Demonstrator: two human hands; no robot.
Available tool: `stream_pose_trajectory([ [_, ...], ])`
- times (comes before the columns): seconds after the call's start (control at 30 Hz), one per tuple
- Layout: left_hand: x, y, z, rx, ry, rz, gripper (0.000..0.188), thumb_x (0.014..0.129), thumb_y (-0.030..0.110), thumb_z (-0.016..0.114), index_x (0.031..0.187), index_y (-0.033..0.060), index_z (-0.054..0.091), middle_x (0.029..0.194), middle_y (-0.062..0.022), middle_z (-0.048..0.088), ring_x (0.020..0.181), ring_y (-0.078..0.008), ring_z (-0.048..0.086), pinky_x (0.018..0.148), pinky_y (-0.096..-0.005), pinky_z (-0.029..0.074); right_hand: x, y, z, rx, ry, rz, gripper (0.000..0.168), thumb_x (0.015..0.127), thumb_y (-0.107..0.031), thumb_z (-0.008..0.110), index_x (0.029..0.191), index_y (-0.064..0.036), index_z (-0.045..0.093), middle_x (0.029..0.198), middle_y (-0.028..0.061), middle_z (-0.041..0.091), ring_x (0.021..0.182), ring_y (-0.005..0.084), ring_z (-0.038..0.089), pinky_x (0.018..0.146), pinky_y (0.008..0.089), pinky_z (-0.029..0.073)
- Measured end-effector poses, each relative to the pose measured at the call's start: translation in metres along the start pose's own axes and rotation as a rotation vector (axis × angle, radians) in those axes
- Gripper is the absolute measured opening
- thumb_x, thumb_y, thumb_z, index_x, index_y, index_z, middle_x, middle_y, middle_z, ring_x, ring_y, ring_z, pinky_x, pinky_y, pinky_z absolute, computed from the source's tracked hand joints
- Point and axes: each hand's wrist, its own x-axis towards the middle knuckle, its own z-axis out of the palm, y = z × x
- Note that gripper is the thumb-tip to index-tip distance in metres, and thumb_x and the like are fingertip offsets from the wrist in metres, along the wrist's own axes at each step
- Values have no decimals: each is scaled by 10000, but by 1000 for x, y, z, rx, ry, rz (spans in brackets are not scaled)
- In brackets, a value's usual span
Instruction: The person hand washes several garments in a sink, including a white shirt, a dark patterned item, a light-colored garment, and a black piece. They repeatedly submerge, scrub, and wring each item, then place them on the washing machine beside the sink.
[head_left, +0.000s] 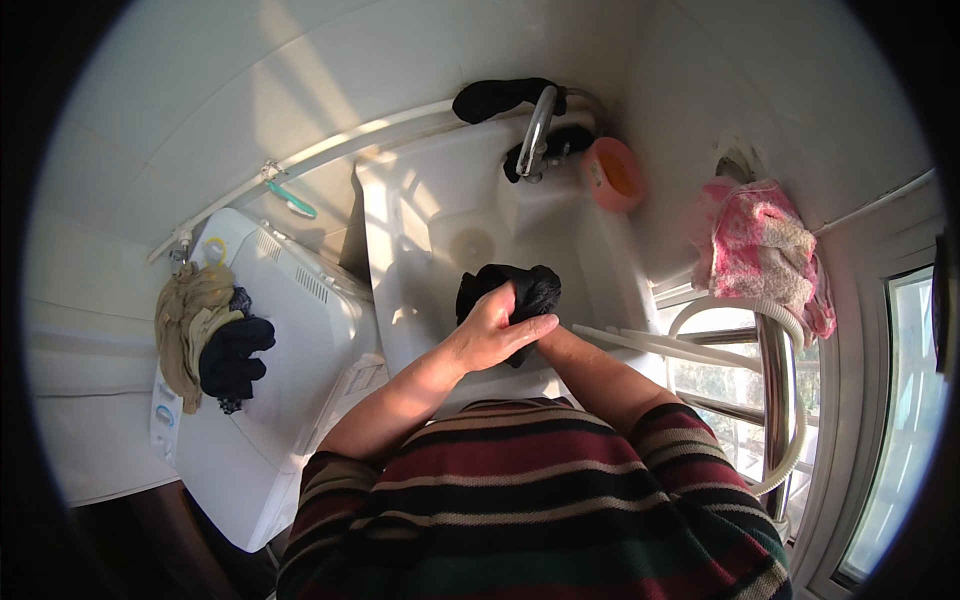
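Note:
Over the near part of a white sink (622, 262), my left hand (495, 326) grips a wet-looking black cloth (536, 289), thumb pointing right. My right hand (546, 339) meets it from the right; its fingers are mostly hidden behind my left hand and the cloth, so its grip cannot be made out. A chrome faucet (537, 135) stands at the sink's far edge. One black cloth item (495, 99) lies behind the faucet, and another black cloth (568, 141) lies around its base.
A pink plastic container (615, 174) stands at the sink's back right corner. Left, a white washing machine (300, 360) bears piled clothes (236, 356). A pink-and-white towel (765, 244) hangs right, above a pale corrugated hose (801, 427). A teal-handled brush (291, 199) hangs from the wall pipe.

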Motion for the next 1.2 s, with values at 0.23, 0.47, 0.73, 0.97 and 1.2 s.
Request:
stream_pose_trajectory([
  [0.23, -11, -6, -14, 132, 100, -6, 285, 937, 171, 576, 1156, -7, 540, 979, 2, 577, 901, -72, 516, 810, -238, 445, 2, -16, 2, -55, -111, 134, 338, 876, -295, 561, 1111, -56, 591, 1054, 63, 627, 929, 194, 616, 825, 303, 500],
  [0.47, -31, -49, -113, -369, 542, -190, 229, 924, 210, 572, 999, -6, 589, 958, -51, 623, 855, -122, 587, 727, -269, 487, -33, -67, -26, 28, 20, 118, 340, 883, -261, 569, 1150, -52, 588, 1088, 68, 635, 963, 207, 632, 841, 302, 515],
  [0.73, -47, -69, -157, -278, 617, -188, 209, 896, 193, 625, 978, 2, 605, 924, -48, 635, 826, -131, 602, 739, -289, 500, -50, -101, -128, -70, 352, 132, 316, 856, -226, 590, 1076, -1, 615, 970, 91, 644, 844, 204, 643, 734, 370, 539],
  [0.97, -37, -68, -164, -134, 592, -220, 213, 956, 214, 522, 947, 13, 595, 875, -12, 625, 772, -95, 573, 710, -257, 469, -48, -119, -146, -1326, 854, -220, 315, 847, -274, 543, 1095, -103, 634, 961, 132, 674, 919, 286, 646, 781, 391, 499],
  [1.2, 11, -18, -83, 139, 299, -213, 268, 921, 248, 559, 861, -13, 554, 775, -52, 601, 702, -118, 536, 628, -299, 446, -34, -75, -9, -1650, 227, -543, 520, 830, -382, 636, 1222, -54, 539, 1022, 200, 654, 1016, 342, 608, 888, 408, 464],
])
